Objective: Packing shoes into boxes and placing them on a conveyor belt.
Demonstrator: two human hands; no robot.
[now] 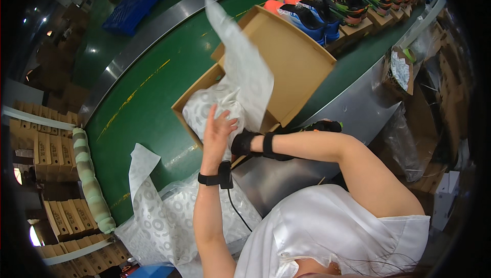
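A brown cardboard shoe box (286,68) lies open on the green belt in front of me, its lid folded back to the far right. White tissue paper with grey rings (207,101) covers a bulky bundle in the box; what it wraps is hidden. One loose sheet of the paper (248,68) stands up over the box, blurred at its tip. My left hand (217,129) rests against the bundle, fingers spread. My right hand (257,144) reaches to the bundle's near side, its fingers hidden behind a black item and the paper.
Several shoes (307,19) stand on boxes along the belt (138,104) at the far right. Tissue sheets (179,216) lie near left. A metal edge (353,99) runs along my side, with a carton of scraps (399,70) beyond. Shoe boxes (53,155) fill racks at left.
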